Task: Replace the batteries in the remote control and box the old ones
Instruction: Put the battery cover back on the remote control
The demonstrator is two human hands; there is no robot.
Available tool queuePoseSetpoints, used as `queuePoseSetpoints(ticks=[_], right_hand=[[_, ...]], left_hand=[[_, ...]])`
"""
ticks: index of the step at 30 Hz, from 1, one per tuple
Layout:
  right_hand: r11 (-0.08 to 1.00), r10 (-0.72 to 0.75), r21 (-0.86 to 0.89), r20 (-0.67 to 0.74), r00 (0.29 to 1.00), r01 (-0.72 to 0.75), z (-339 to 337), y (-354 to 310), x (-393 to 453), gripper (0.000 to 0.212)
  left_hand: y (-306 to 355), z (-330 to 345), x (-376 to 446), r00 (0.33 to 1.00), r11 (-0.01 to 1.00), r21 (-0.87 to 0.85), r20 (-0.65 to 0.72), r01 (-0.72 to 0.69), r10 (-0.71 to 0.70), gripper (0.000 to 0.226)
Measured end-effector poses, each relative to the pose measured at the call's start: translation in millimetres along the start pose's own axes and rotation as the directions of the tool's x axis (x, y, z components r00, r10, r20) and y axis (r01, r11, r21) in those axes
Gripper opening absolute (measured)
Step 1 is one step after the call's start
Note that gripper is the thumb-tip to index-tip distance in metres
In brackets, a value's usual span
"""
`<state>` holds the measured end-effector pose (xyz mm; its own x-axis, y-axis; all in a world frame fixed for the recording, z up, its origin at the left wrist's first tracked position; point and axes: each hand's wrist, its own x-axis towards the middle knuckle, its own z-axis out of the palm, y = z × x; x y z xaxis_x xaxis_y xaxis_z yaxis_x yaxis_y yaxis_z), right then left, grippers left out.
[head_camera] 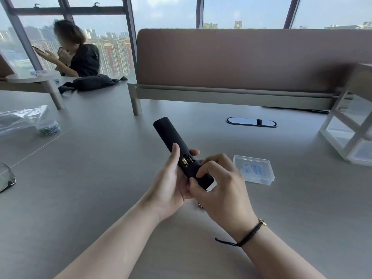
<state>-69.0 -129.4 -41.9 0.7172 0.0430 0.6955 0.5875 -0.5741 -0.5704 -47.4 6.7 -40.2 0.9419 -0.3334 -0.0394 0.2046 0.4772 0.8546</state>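
A wide grey table (84, 178) fills the view, with a tan divider panel (241, 57) standing along its far side and tall windows behind. A white open-frame rack (350, 125) stands at the right edge of the table. At the far left another person (78, 55) sits at a neighbouring desk, a dark bag (92, 82) lying near them. A crumpled clear plastic bag (18, 118) lies at the left, with a small round jar (48, 127) of beads just beside it.

The black remote control (171, 141) is held above the middle of the table, back side up and pointing away from the camera. The left hand (171, 182) wraps around its lower half from the left, thumb laid along the edge and fingers curled underneath. The right hand (219, 188) pinches the near end, fingertips closed on the partly slid battery cover (203, 178). In the exposed gap a gold-coloured battery (184, 161) end shows. A clear plastic box (254, 169) with its lid on rests on the table just right of the hands. A thin black cord bracelet (249, 234) circles the right wrist
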Motion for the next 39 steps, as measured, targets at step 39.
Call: queuePoseSetpoints(ticks=[39], right_hand=[[0.989,0.131,-0.079,0.096,0.987,-0.124,-2.8,3.3,2.3,0.037]], left_hand=[[6.5,13.1,-6.4,0.998,0.997,-0.053,0.031,-0.057,0.059,0.034]])
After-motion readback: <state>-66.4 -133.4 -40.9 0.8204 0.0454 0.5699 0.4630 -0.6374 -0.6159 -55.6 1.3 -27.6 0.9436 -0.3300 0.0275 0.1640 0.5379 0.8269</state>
